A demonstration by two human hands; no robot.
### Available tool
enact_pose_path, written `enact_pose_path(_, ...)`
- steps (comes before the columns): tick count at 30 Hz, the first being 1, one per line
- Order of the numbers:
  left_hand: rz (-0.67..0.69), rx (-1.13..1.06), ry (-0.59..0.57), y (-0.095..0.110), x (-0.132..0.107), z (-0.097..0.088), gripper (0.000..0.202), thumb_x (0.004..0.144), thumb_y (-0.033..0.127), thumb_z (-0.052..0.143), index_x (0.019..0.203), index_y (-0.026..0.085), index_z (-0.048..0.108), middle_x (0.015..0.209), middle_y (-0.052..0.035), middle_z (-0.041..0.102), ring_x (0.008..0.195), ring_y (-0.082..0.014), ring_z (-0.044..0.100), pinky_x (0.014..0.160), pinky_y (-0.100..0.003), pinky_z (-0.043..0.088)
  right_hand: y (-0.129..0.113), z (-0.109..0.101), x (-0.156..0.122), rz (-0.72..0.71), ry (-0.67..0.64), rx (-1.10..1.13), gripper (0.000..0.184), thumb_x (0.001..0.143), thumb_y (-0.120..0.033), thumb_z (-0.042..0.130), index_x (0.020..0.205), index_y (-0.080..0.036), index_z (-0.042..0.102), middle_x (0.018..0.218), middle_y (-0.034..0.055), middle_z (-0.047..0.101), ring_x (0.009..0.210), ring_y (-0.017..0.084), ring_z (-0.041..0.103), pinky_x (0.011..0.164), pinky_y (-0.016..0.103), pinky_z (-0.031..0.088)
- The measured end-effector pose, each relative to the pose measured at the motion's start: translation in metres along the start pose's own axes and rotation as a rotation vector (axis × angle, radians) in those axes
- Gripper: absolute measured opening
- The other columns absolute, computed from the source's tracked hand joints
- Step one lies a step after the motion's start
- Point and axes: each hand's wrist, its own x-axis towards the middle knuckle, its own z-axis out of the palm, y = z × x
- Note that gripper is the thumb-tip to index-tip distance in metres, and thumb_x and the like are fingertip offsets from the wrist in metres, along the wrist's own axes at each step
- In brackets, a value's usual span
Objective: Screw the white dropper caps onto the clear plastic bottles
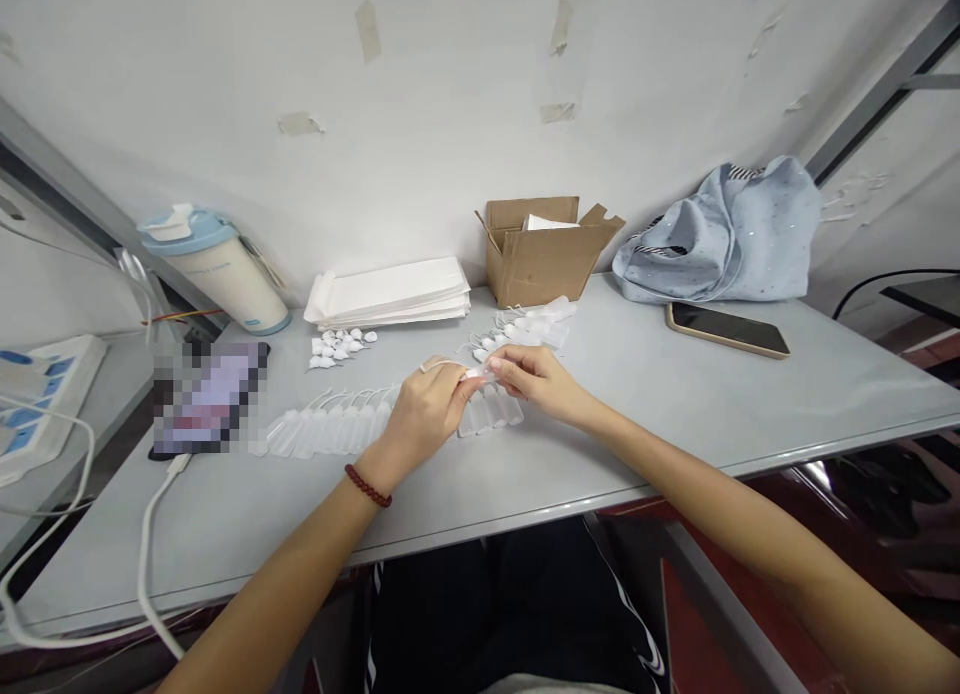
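Observation:
My left hand [426, 411] and my right hand [534, 376] meet over the middle of the grey table [675, 404], both pinched on one small clear plastic bottle [475, 373] held between them. A row of several similar clear bottles [330, 429] lies flat on the table just beneath and left of my hands. More bottles [536, 324] lie behind my right hand. A small heap of white caps [339, 348] sits behind my left hand. A red bead bracelet is on my left wrist.
A stack of white bags [390, 294] and an open cardboard box [541, 249] stand at the back. A lidded cup [214, 264] and a charging phone [210, 394] are left; a power strip [37, 394] is far left. A second phone [726, 329] and blue bag [724, 234] lie right.

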Motion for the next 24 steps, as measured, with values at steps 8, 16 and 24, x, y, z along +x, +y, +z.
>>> enact_pose_path(8, 0.055, -0.013, 0.129, 0.006, 0.003, -0.001, 0.012, 0.089, 0.025, 0.059, 0.081, 0.015, 0.059, 0.072, -0.004, 0.065, 0.067, -0.0159, 0.059, 0.067, -0.029, 0.048, -0.003, -0.001, 0.003, 0.077, -0.029, 0.208, 0.041, 0.085, -0.051, 0.055, 0.064, -0.018, 0.046, 0.055, -0.0072, 0.033, 0.047, 0.006, 0.031, 0.045, 0.023, 0.024)
enact_pose_path(16, -0.402, -0.36, -0.091, 0.012, 0.007, -0.01, 0.033, 0.092, 0.034, 0.049, 0.067, 0.017, 0.061, 0.064, -0.0005, 0.065, 0.064, -0.0131, 0.061, 0.06, -0.021, 0.046, -0.002, 0.002, 0.0, -0.1, 0.069, -0.105, 0.027, 0.089, -0.038, 0.05, 0.096, -0.014, 0.061, 0.067, -0.0016, 0.051, 0.056, 0.011, 0.04, 0.054, 0.025, 0.033)
enact_pose_path(24, -0.286, -0.221, -0.116, 0.013, 0.007, -0.01, 0.037, 0.092, 0.035, 0.049, 0.061, 0.018, 0.057, 0.059, 0.0, 0.06, 0.056, -0.0127, 0.055, 0.058, -0.024, 0.041, -0.006, 0.002, -0.001, -0.039, 0.047, -0.12, 0.033, 0.09, -0.044, 0.047, 0.075, -0.017, 0.057, 0.059, -0.0036, 0.043, 0.054, 0.01, 0.036, 0.052, 0.024, 0.029)
